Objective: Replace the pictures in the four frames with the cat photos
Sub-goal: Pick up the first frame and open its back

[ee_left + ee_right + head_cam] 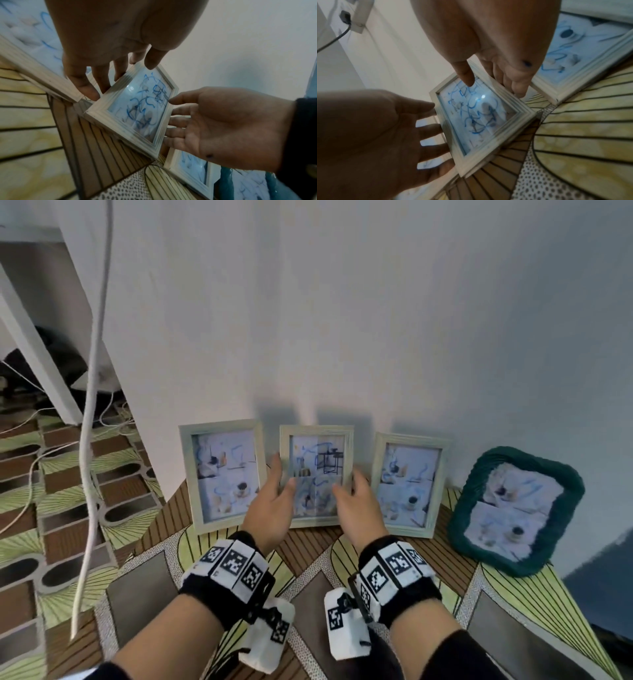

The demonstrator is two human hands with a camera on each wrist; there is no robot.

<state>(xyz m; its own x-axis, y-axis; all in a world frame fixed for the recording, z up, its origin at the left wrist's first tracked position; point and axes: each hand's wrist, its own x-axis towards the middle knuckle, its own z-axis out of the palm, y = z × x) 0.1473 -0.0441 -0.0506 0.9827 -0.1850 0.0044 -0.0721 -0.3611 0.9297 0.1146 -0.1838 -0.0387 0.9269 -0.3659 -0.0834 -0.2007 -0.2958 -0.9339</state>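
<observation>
- head view: four frames lean against the wall along the far edge of a patterned mat, all holding scribbled pictures.
- from the left stand a pale left frame, a pale middle frame, a pale right frame and a green frame nearest the mat's right edge.
- left hand reaches to the middle frame's left side, fingers spread and nearly straight, thumb over the glass.
- right hand reaches to that frame's right side, fingers loosely extended.
- left wrist view: the left fingers pass behind the middle frame's edge, between it and the left frame; the right hand's straight fingers touch the opposite edge.
- right wrist view: the right thumb lies over the glass, the other fingers behind the frame edge; whether they clamp it i cannot tell.
- both hands look apart and uncurled, bracketing the frame; its bottom edge stands on the mat.
- a white cable hangs at the left.
</observation>
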